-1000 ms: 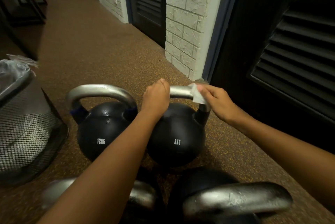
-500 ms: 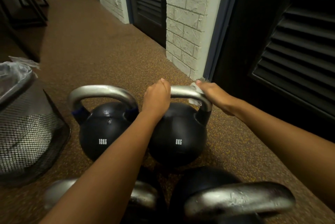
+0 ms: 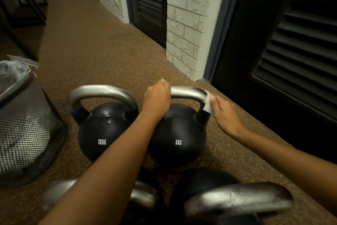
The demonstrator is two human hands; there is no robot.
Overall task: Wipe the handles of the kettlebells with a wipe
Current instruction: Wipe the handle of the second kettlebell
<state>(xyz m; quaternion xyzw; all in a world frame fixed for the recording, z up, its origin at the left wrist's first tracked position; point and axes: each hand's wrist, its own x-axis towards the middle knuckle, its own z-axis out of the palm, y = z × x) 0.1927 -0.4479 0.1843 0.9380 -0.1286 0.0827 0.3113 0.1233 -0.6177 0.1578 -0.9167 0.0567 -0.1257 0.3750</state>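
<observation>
In the middle of the frame, the left hand [image 3: 157, 99] curls round the left end of the silver metal handle [image 3: 187, 92] of the black round 8KG kettlebell [image 3: 177, 133]. The right hand [image 3: 226, 113] pinches a small white wipe [image 3: 207, 105] against the handle's right upright — thumb on the wipe. Just left of it stands a black 12KG kettlebell [image 3: 107, 130]; a black mesh wire bin [image 3: 27, 133] sits at the left edge — both on the speckled brown floor [image 3: 109, 51].

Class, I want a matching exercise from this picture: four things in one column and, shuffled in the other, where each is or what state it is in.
1. 12KG kettlebell
2. 8KG kettlebell
3. wipe
4. mesh bin

A. far left, bag inside
B. left hand grips its handle
C. its handle free of both hands
D. right hand holds it against a handle

Pairs: 1-C, 2-B, 3-D, 4-A
</observation>
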